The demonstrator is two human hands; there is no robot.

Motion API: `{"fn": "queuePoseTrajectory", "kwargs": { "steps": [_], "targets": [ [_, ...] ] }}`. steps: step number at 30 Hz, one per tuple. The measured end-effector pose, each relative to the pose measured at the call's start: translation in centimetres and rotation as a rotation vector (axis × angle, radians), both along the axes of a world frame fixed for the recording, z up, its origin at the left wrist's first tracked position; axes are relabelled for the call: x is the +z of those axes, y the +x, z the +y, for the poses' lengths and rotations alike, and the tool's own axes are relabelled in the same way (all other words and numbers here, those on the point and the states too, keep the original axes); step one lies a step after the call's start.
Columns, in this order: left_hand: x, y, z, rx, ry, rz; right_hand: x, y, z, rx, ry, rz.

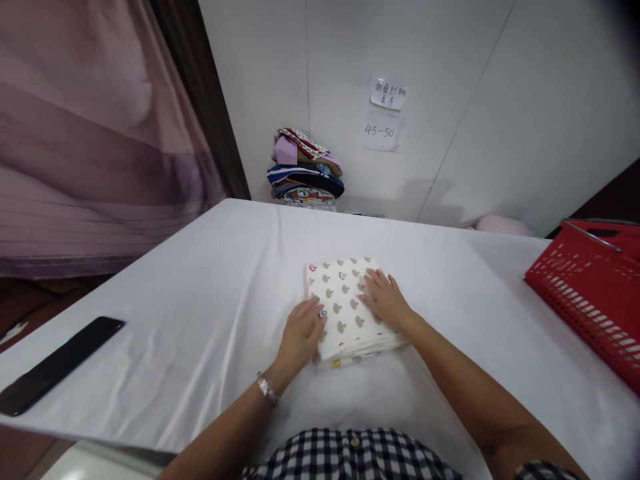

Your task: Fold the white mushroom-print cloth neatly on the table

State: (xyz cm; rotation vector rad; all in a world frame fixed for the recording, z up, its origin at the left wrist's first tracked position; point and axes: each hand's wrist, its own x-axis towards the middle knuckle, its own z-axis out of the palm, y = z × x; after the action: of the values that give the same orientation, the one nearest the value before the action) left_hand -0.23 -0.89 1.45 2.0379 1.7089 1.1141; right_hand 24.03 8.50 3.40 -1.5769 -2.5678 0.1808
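Cotton cloth (345,307): folded, mushroom-printed — lies mid-table on the white sheet (210,293).
Left hand (301,331): flat, fingers spread on its near-left edge.
Right hand (385,298): flat on its right side.
Red basket (590,293): far right — well apart.

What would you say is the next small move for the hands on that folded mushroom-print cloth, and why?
Probably slide both palms outward once more to press it flat. The left hand rests on the near-left edge of the folded cloth and the right hand lies flat on its right side. The layers at the near edge look slightly uneven, so a smoothing stroke seems called for before lifting it off the white table.
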Motion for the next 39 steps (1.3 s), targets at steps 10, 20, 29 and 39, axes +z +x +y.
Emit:
{"fn": "queuePoseTrajectory", "kwargs": {
  "steps": [10,20,29,39],
  "targets": [
    [2.2,-1.2,7.3,0.337,-0.383,-0.249,-1.4,0.4,-0.1,-0.035,-0.042,-0.01],
    [1.8,-1.0,9.7,0.442,-0.485,-0.154,-1.9,0.6,0.0,-0.038,-0.037,0.05],
    [1.6,-1.0,9.9,0.367,-0.434,-0.08,-1.8,0.5,-0.1,-0.037,-0.033,0.063],
    [1.9,-0.8,8.3,0.305,-0.443,-0.032,-1.5,0.4,-0.2,-0.047,-0.047,0.062]
  ]
}}
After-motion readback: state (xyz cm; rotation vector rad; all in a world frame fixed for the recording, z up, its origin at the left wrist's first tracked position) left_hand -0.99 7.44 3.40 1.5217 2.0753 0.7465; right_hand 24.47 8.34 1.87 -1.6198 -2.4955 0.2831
